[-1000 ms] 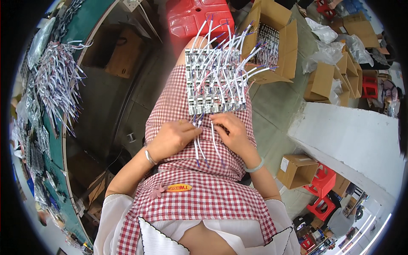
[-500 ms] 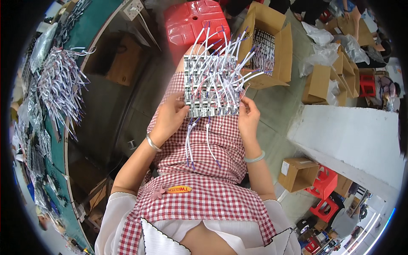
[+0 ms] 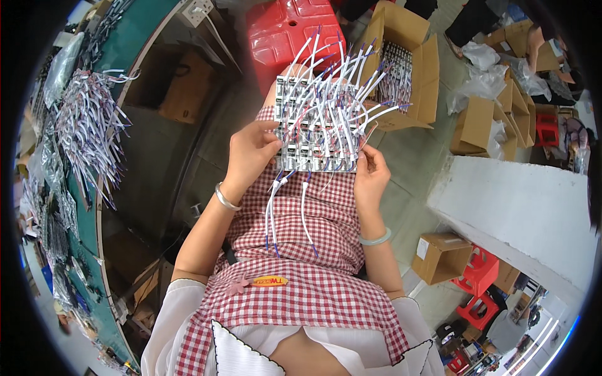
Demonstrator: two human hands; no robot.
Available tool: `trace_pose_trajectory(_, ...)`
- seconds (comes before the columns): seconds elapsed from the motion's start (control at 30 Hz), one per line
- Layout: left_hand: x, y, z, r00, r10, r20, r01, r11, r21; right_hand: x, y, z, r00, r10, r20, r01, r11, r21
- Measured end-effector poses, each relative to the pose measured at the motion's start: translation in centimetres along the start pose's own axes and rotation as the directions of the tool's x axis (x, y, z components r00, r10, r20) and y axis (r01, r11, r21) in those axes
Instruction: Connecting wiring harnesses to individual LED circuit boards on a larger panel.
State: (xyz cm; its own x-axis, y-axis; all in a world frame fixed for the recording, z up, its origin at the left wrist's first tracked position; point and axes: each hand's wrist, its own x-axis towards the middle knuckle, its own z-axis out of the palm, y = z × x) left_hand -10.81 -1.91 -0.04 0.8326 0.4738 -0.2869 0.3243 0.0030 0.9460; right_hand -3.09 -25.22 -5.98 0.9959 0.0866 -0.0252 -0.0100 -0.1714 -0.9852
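Observation:
Above my lap I hold a panel of small circuit boards, set in rows, with many white-sleeved wires that have blue ends. Most of these wires fan out past the far and right edges; a few hang down from the near edge over the checked apron. My left hand grips the left edge, with thumb and fingers closed on it. At the near right corner, my right hand pinches the edge between thumb and fingers. The undersides of the fingers and the back of the panel are hidden.
A red plastic stool stands beyond my knees. Right of it, an opened carton holds stacked wired boards. On my left, a green workbench carries a large bundle of wires. A white ledge juts in at right.
My left hand has slid a little farther up the left edge. The panel sits slightly farther right in view, and the hanging wires have swung a little left.

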Motion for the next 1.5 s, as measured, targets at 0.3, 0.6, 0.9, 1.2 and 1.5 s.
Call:
trace_pose_trajectory(0.3, -2.3, -2.6, 0.2, 0.986, 0.164, -0.02, -0.161, 0.983, 0.085, -1.9, 0.2, 0.6, 1.0, -0.006, 0.009, 0.007, 0.993, -0.118)
trace_pose_trajectory(0.6, 0.0, 0.2, 1.4, 0.886, 0.1, 0.454, -0.256, 0.92, 0.296, -1.2, -3.2, 0.7, 0.988, -0.072, 0.137, 0.099, 0.974, -0.202)
trace_pose_trajectory(0.9, 1.6, -3.4, 1.9, 0.945, 0.003, 0.326, -0.097, 0.957, 0.275, -0.2, 1.4, 3.1, 0.865, -0.229, 0.446, 0.23, 0.972, 0.052)
trace_pose_trajectory(1.2, 2.9, -5.1, 4.0, 0.841, 0.241, 0.485, -0.358, 0.919, 0.163, -0.9, 1.6, 0.5, 0.776, -0.33, 0.537, 0.45, 0.887, -0.104)
trace_pose_trajectory(1.5, -0.3, -1.6, 3.7, 0.51, 0.411, 0.755, -0.766, 0.617, 0.181, -2.0, 2.9, -0.4, 0.613, -0.594, 0.52, 0.737, 0.667, -0.108)
